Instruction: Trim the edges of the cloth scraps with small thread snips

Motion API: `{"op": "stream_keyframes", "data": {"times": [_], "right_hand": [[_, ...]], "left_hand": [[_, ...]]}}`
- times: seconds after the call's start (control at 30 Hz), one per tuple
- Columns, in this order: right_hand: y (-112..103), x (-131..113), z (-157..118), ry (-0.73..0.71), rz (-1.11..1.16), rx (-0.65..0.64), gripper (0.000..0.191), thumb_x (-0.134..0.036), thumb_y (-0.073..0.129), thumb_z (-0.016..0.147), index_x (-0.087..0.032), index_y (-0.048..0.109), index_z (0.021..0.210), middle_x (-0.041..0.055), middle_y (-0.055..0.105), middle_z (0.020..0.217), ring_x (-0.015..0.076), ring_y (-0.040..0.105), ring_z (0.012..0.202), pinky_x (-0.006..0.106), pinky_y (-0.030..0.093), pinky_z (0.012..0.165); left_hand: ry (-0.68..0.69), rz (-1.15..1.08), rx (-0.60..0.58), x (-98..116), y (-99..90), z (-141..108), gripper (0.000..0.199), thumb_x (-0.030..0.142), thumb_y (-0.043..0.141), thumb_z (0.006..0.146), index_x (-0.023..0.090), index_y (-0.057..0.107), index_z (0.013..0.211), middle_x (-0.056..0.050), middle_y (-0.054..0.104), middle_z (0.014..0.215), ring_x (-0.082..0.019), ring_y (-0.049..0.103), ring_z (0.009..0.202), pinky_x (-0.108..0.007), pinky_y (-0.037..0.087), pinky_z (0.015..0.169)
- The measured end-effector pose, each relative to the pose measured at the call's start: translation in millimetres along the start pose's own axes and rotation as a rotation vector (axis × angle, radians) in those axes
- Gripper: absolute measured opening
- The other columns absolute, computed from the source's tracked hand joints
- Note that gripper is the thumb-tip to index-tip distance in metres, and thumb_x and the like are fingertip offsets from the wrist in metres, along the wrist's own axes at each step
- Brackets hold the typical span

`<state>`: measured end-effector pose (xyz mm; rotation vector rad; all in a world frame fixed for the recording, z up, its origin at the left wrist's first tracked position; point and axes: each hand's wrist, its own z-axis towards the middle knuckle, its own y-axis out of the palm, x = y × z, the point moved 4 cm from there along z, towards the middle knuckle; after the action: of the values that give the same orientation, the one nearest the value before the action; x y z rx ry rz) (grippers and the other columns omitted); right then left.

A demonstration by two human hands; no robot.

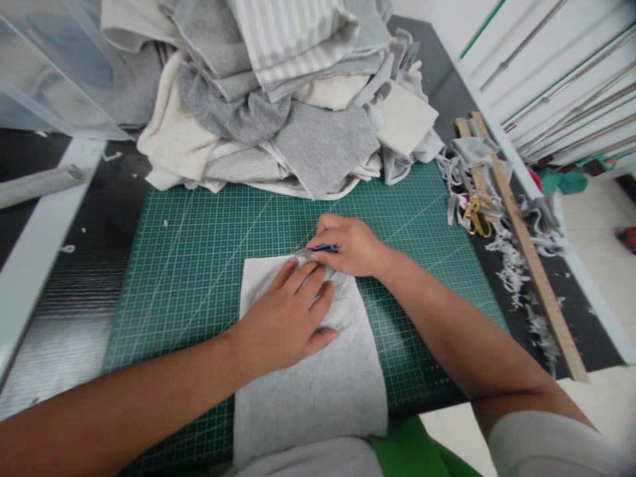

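A piece of light grey fabric (318, 404) lies on the green cutting mat (209, 232), its near end hanging toward my body. My left hand (285, 318) rests flat on it, fingers spread, fingertips close to its far edge. At that edge my right hand (348, 245) is closed around small blue-handled thread snips (325, 248). Their metal blade points left, lying along the fabric's top edge just beyond my left fingertips. My right fingers partly cover the snips, so whether the blades are apart cannot be made out.
A large heap of grey, cream and striped fabric pieces (322, 139) covers the mat's far side. Wooden rulers (536, 265), gold-handled scissors (477, 220) and fabric scraps (511, 265) lie at the right. A clear plastic bin (54, 73) stands at the far left, near a pale roll (42, 185).
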<state>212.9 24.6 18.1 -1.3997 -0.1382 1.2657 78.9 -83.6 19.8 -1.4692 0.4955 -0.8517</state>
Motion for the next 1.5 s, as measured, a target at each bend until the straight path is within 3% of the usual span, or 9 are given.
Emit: {"op": "stream_keyframes", "data": {"times": [0.3,0.67,1.13,1.5], "right_hand": [[3.1,-2.5,-0.1,0.023,-0.068,-0.023,0.013,-0.028,0.065,0.087,-0.019,0.075,0.088,0.0023,0.061,0.086,0.0141,0.058,0.077,0.027,0.043,0.066],[1.2,1.3,-0.6,-0.003,0.004,0.043,0.018,-0.030,0.070,0.083,-0.018,0.075,0.095,0.0032,0.062,0.087,0.0149,0.060,0.077,0.028,0.046,0.067],[3.8,-3.3,3.6,0.032,-0.071,-0.037,0.014,-0.028,0.066,0.086,-0.019,0.076,0.089,0.0024,0.062,0.084,0.0143,0.059,0.077,0.026,0.043,0.066],[2.0,-2.4,3.4,0.006,-0.029,0.018,0.014,-0.029,0.068,0.084,-0.018,0.076,0.089,0.0025,0.063,0.084,0.0141,0.060,0.076,0.026,0.044,0.066]], "left_hand": [[0.003,0.009,0.008,0.6,0.4,-0.8,0.061,0.059,0.049,0.094,0.011,0.055,0.132,-0.022,0.048,0.140,-0.039,0.038,0.136,-0.058,0.031,0.115],[-0.001,0.001,0.006,0.1,-0.1,-0.2,0.061,0.059,0.050,0.093,0.011,0.055,0.132,-0.021,0.049,0.138,-0.039,0.041,0.134,-0.058,0.031,0.115],[0.001,0.008,0.014,0.1,1.3,-0.8,0.061,0.059,0.050,0.093,0.012,0.055,0.131,-0.021,0.049,0.139,-0.039,0.039,0.135,-0.059,0.031,0.115],[-0.004,0.013,0.003,-0.2,0.2,0.4,0.061,0.059,0.049,0.093,0.012,0.055,0.131,-0.021,0.050,0.137,-0.039,0.042,0.133,-0.058,0.032,0.115]]}}
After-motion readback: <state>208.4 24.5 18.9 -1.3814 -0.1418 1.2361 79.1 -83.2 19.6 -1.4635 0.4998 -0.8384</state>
